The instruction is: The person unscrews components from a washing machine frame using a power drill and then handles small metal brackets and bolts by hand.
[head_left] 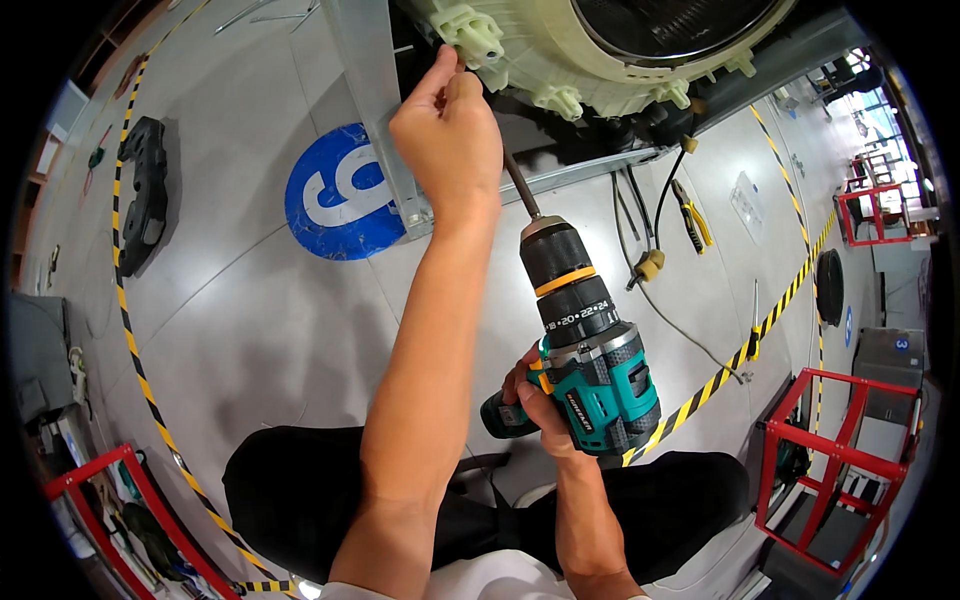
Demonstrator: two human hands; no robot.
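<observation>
My right hand (545, 405) grips the handle of a teal and black cordless drill (600, 385), a finger by its orange trigger. From the drill's chuck a long dark bit (522, 187) runs up and passes behind my left hand (450, 140). That hand is closed, its thumb and fingertips pinched against the lower left lug (468, 38) of a cream plastic tub (535, 50). What the fingers hold, and the tip of the bit, are hidden. The tub has a dark round opening (670, 25) and sits in a grey metal cabinet frame (365, 70).
Yellow-handled pliers (692, 218) and a cable with a tan connector (650, 265) lie on the floor right of the drill. A screwdriver (754, 340) lies farther right. Red-framed carts (840, 450) stand at both sides. A black moulded part (145, 195) lies at the left.
</observation>
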